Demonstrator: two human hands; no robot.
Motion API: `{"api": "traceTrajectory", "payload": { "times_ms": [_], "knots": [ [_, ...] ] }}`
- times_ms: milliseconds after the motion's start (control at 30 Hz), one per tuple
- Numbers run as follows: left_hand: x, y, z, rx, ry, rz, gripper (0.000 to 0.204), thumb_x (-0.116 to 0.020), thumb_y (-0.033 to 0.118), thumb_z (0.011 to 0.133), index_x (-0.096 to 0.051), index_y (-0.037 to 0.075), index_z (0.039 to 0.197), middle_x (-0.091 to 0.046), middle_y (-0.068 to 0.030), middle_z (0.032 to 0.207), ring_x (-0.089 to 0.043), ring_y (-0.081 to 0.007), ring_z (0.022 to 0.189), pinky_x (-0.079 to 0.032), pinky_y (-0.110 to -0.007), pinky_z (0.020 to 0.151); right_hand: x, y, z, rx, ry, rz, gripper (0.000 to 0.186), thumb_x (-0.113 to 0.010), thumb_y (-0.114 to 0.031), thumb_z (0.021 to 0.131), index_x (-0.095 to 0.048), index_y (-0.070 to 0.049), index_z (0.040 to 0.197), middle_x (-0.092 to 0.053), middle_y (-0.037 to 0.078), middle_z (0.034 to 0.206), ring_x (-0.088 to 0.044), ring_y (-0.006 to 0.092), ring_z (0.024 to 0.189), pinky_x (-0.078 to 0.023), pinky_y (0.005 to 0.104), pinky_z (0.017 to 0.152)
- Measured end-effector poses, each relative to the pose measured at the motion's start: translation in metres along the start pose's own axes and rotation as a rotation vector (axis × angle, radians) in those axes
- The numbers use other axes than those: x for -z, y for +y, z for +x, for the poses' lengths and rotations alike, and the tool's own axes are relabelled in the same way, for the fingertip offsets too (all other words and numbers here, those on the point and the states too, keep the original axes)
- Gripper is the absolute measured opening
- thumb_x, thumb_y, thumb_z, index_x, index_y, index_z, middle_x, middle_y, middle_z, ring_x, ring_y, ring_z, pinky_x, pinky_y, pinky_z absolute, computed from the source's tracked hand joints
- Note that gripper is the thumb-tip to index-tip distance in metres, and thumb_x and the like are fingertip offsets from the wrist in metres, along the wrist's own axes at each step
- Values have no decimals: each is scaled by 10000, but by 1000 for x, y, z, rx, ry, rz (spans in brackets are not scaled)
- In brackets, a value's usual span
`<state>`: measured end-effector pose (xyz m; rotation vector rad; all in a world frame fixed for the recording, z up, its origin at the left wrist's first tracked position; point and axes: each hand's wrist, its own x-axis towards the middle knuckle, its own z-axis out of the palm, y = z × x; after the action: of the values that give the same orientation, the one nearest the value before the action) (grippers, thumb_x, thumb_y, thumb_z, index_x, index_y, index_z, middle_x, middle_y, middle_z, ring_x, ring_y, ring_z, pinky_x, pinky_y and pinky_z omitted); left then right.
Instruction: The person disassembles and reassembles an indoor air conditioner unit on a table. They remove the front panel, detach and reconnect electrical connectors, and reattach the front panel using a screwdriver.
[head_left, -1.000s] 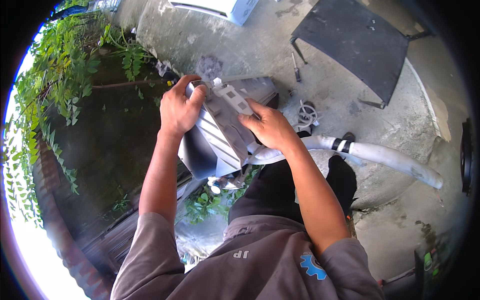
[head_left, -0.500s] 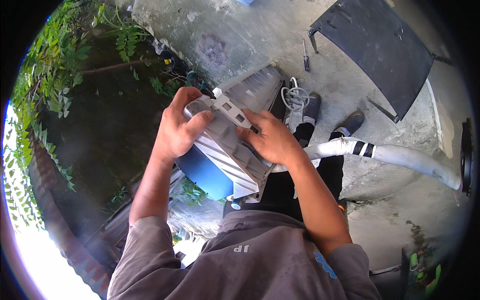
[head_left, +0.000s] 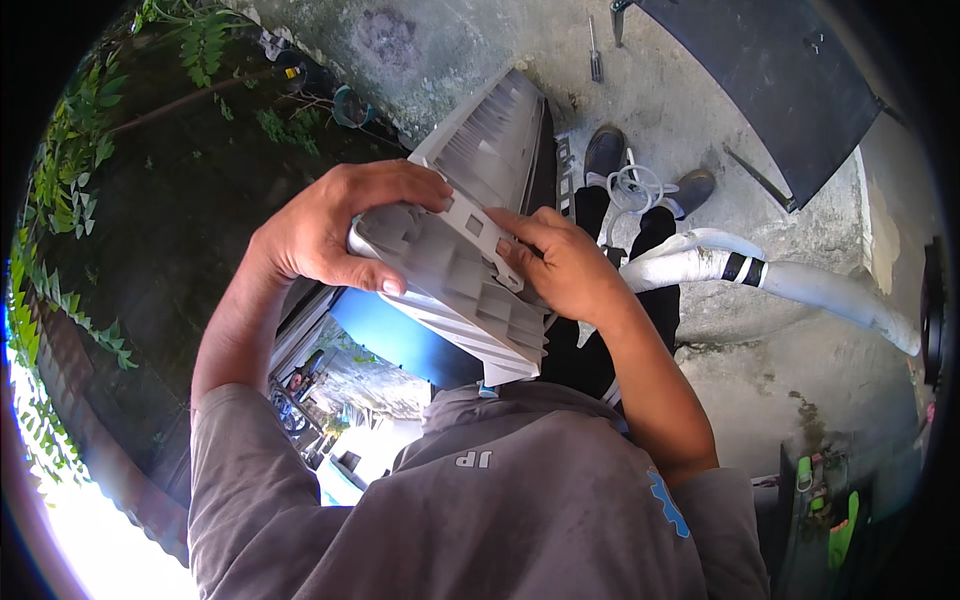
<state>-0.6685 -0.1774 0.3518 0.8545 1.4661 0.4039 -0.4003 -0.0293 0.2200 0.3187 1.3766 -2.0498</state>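
A long white plastic air conditioner casing [head_left: 440, 268] with ribbed sides lies tilted in front of my body. My left hand [head_left: 340, 225] is wrapped round its left end, fingers over the top and thumb along the lower side. On a white strip with square holes [head_left: 474, 226] along the casing, my right hand [head_left: 568, 265] closes its thumb and forefinger at the edge; its other fingertips are hidden. Beyond the hands stretches a slatted white section [head_left: 488, 135]. Below the casing shows a smooth blue surface [head_left: 395, 338].
A white-wrapped pipe [head_left: 830, 297] with black bands runs off to the right. Loops of pale cable [head_left: 637, 190] lie by my shoes [head_left: 605, 152]. Farther off on the concrete floor are a screwdriver [head_left: 596, 55] and a dark panel [head_left: 770, 95]. Green plants [head_left: 75, 190] hang at the left.
My left hand has shifted left, its fingers now reaching over the strip. The casing appears turned slightly more upright, and the whole view has shifted. My right hand keeps its hold on the strip's edge.
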Motion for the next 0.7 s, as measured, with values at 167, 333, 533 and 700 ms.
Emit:
{"api": "traceTrajectory", "payload": {
  "times_ms": [167,333,533,700],
  "knots": [
    [1,-1,0,30,-48,42,956,-837,735,754,-717,-24,1324,-678,-272,1396,-662,-470,1314,-538,-549,1103,10,3,-15,125,-24,85,534,-771,-249,1021,-652,-80,1514,-651,125,1163,-671,273,1026,-540,344,947],
    [-5,-1,-3,44,-8,23,979,-828,755,754,-706,-33,1321,-669,-274,1418,-651,-473,1328,-529,-551,1111,2,0,-27,172,84,-63,549,-812,-204,966,-663,-7,1456,-677,174,1292,-701,368,1121,-567,393,958],
    [22,29,12,248,-176,24,941,-814,754,805,-726,-27,1323,-685,-248,1436,-629,-433,1370,-473,-548,1168,-2,14,-24,261,84,-154,519,-760,-311,1001,-682,-6,1413,-731,183,1194,-707,403,1109,-576,470,975],
    [-3,37,65,-71,-305,277,601,-826,570,888,-802,51,1189,-735,-171,1374,-671,-389,1224,-503,-482,1092,1,16,-21,163,-30,-183,554,-721,-368,1018,-666,-7,1435,-726,214,1181,-702,421,1112,-563,493,983]
  ]
}}
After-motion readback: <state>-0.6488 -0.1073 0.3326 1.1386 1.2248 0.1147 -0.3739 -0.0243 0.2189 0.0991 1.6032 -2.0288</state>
